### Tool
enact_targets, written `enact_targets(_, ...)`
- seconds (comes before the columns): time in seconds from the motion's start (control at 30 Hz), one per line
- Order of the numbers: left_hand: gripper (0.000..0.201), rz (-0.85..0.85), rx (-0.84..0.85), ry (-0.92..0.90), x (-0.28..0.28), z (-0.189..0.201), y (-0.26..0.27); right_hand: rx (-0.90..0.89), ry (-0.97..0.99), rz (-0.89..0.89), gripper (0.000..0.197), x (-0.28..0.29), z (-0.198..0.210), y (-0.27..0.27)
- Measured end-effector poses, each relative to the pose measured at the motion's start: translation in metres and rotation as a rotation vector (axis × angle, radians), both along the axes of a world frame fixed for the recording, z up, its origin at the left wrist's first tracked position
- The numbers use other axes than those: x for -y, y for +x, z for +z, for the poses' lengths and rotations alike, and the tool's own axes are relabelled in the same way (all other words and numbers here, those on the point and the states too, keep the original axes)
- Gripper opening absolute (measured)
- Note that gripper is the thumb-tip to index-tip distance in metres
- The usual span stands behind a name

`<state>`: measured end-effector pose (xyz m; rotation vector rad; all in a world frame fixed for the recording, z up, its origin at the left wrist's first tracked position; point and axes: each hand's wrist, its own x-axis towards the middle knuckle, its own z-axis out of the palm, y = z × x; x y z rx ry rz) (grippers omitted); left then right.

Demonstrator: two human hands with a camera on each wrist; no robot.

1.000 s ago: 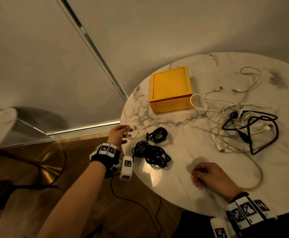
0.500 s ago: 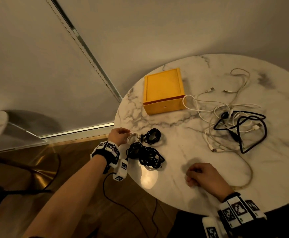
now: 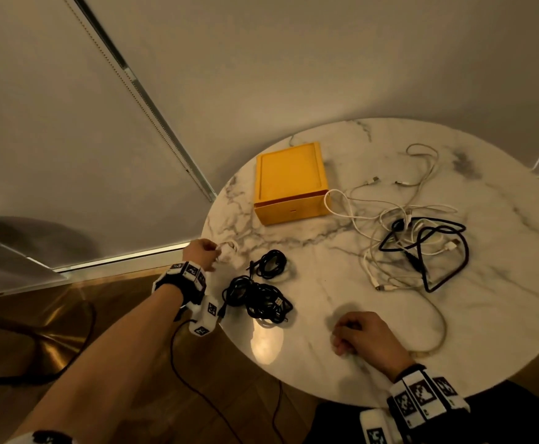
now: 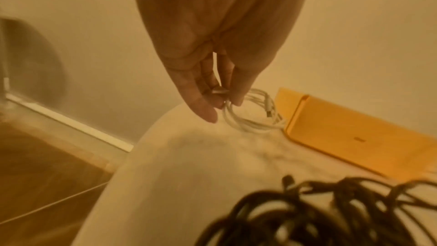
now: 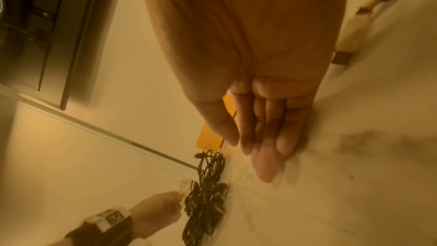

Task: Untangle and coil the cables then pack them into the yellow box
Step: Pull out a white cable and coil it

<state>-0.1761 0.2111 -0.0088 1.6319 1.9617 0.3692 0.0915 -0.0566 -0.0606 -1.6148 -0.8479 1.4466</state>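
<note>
Just changed: a second ago my left hand [image 3: 199,255] holds the small white coil [image 3: 228,253] out past the table edge; now it has carried it in over the marble table [image 3: 325,283], low beside the black bundles; I judge I'm setting it down with the finished ones
Left hand: pinching the white coil between thumb and fingers [image 4: 241,89], not let go yet
Right hand: [image 3: 362,334] loosely curled on the table near me, holding nothing; unmoved since before
Coiled so far: small black coil [image 3: 271,265] and big black bundle [image 3: 258,299], near the left edge
Still to do: the white-and-black tangle [image 3: 421,238] lies spread on the right, touching the box corner
Yellow box: [image 3: 290,184] at the back of the table, looks shut; nothing packed yet
Left wrist view: shows the pinch and the plug end on the coil [image 4: 255,117]; the head view only gives a pale blur there
Right wrist view: shows my fingers [image 5: 264,164] lying nearly straight; the head view hides them under the knuckles
</note>
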Motion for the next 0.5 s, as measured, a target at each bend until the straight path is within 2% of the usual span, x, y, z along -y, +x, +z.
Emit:
enact_targets(0.07,0.026,-0.064,0.080,0.059,-0.001,0.018,0.011,-0.005,0.003,0.006,0.015,0.001,0.001,0.002)
enact_targets(0.17,0.015,-0.352,0.103,0.155,0.022,0.039,0.053,-0.029,0.010,0.008,0.015,0.001,0.001,0.003)
enact_targets(0.27,0.013,-0.713,-0.020,0.174,0.060,0.041,0.110,-0.048,0.000,-0.010,0.016,0.001,0.000,0.005)
enact_targets(0.37,0.014,-1.065,-0.188,0.049,0.089,0.027,0.156,-0.082,-0.001,-0.032,0.019,0.003,-0.001,0.007)
enact_targets(0.43,0.017,-1.148,-0.327,-0.039,0.097,0.015,0.170,-0.113,0.017,-0.036,0.019,0.006,0.001,0.005)
enact_targets(0.5,0.017,-1.128,-0.404,-0.060,0.103,0.005,0.175,-0.126,0.057,-0.040,0.021,0.011,0.004,0.005)
